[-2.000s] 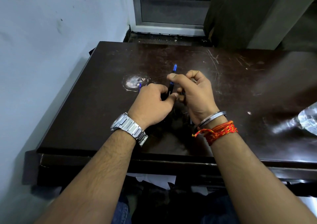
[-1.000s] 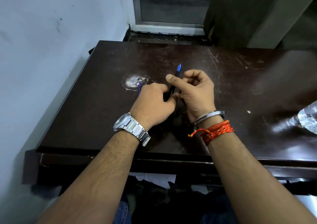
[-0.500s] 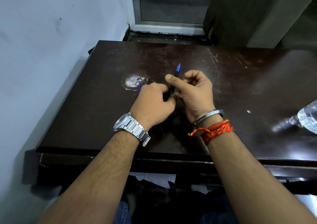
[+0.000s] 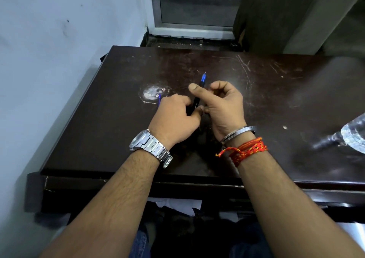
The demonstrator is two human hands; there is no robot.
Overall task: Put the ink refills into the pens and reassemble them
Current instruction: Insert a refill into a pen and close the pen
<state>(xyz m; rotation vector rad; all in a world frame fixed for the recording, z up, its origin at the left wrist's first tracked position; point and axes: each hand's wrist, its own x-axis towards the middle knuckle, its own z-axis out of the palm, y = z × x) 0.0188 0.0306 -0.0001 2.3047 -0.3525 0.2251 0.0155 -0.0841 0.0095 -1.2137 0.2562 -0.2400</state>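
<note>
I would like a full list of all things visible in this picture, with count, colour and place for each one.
pen: one, black barrel with blue tip, held between both hands, tip pointing away
blue piece: one, blue, sticking out beyond the left hand; what it is cannot be told
table: one, dark brown, scratched, with a pale worn spot left of centre
plastic bottle: one, clear, at the right edge of the table
wall: one, pale, on the left
window frame: one, grey, behind the table
left hand: one, silver watch on wrist, gripping the pen
right hand: one, metal bangle and red threads on wrist, gripping the pen
</note>
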